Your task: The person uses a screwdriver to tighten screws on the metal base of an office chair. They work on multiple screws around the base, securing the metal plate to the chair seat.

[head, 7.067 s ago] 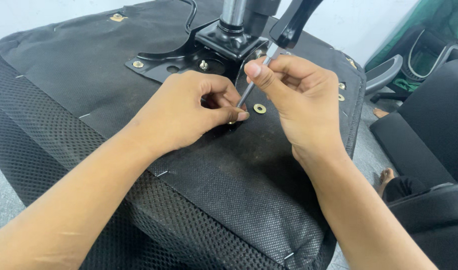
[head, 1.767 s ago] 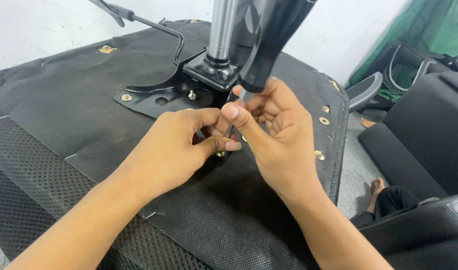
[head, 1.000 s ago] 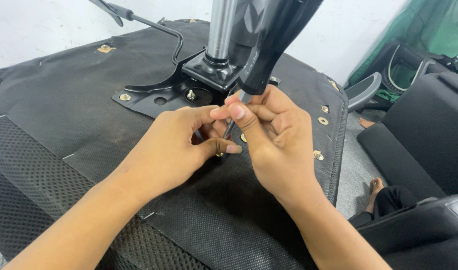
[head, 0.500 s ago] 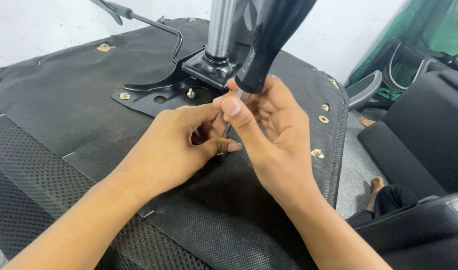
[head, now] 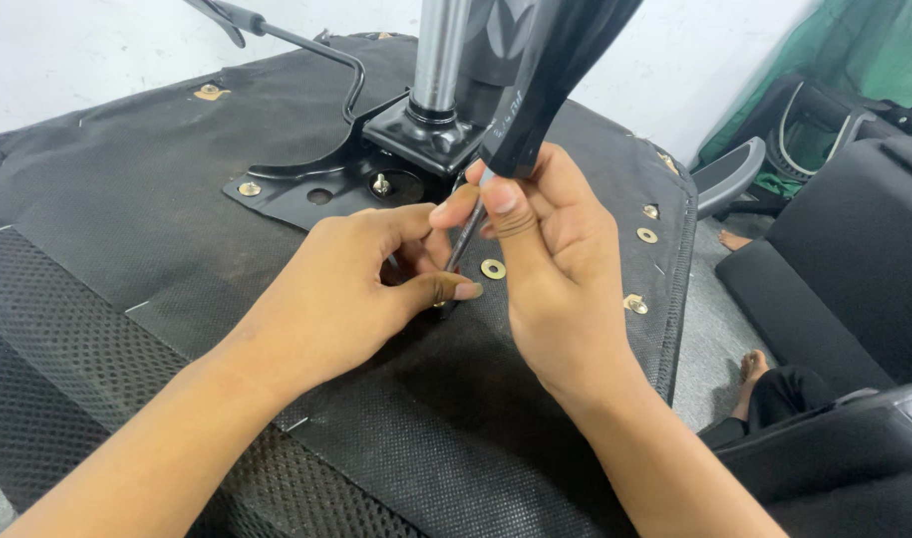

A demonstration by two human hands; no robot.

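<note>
On the upturned black seat base (head: 157, 199), a small fastener (head: 440, 303) is pinched by the closed fingers of the left hand (head: 346, 289). Just right, the screwdriver (head: 536, 110) is gripped by the right hand (head: 556, 259), its shaft angled down onto the fastener, beside 1 brass washer (head: 493, 268).

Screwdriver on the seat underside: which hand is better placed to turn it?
The right hand, probably: its fingers already grip the screwdriver shaft below the black handle. The left hand pinches at the tip on the seat underside, steadying it.
</note>
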